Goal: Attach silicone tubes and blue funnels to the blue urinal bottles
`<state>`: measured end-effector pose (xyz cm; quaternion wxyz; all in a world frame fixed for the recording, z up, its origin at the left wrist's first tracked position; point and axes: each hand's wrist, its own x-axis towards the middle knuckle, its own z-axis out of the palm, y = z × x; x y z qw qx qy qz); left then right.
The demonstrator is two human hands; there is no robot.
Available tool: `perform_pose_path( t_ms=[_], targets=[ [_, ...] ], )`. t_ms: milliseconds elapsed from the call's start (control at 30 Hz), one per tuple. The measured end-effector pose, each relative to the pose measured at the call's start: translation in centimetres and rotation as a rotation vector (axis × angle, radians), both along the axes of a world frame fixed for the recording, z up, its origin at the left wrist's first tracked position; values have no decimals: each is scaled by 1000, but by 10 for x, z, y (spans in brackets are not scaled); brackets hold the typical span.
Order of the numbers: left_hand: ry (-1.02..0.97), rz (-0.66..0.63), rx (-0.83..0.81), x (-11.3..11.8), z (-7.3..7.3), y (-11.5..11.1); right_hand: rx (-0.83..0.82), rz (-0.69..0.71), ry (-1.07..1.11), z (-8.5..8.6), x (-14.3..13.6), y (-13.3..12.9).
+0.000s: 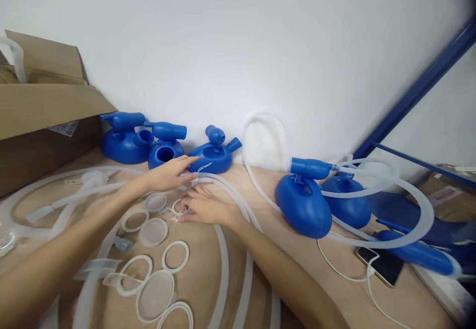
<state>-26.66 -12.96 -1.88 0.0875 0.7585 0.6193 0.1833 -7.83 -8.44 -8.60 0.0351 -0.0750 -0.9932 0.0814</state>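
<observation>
My left hand (173, 171) reaches over the table with its thumb and fingers at a small clear plastic piece (203, 169), whose thin curved end sticks up. Just below it, my right hand (204, 207) has its fingers curled down among small clear parts. A white ring (177, 206) lies by its fingertips; what they pinch, if anything, is hidden. Near both hands lie translucent round caps (153, 232) and more white rings (175, 256). Behind the left hand rests a blue plastic urinal bottle (211, 159) with a blue spout piece (215, 135) on top.
Several blue bottles (126, 148) line the wall beside a cardboard box (44, 145). To the right, bottles (303, 207) have a translucent hose (424, 220) looping around them. A phone (383, 267) with a white cable (344, 274) lies right. Loose hoses (223, 269) cross the table.
</observation>
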Motion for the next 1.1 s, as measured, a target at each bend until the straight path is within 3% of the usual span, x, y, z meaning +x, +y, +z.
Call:
perform_pose_path(
  t_ms=[133,267,400,500,600,667,733,800,900,1100],
  targets=[
    [-40,121,90,9,-17,57,-129,92,-181,15,13,9],
    [-90,252,111,8,-25,112,-146,131,-261,26,19,14],
    [-106,254,115,4,-26,137,-269,198,-221,47,39,25],
    [-108,213,107,1,-24,133,-412,149,-128,77,77,41],
    [-112,147,97,2,-23,115,-429,-180,173,100,125,65],
    [-113,101,93,6,-25,101,-395,-398,418,102,149,84],
    [-111,60,93,11,-29,89,-358,-539,496,93,163,101],
    [-108,24,98,15,-34,81,-382,-567,439,80,167,113],
    [-108,-26,115,19,-43,76,-479,-496,373,67,166,120],
    [-119,-69,177,23,-60,78,-527,-454,382,73,166,115]
  ],
)
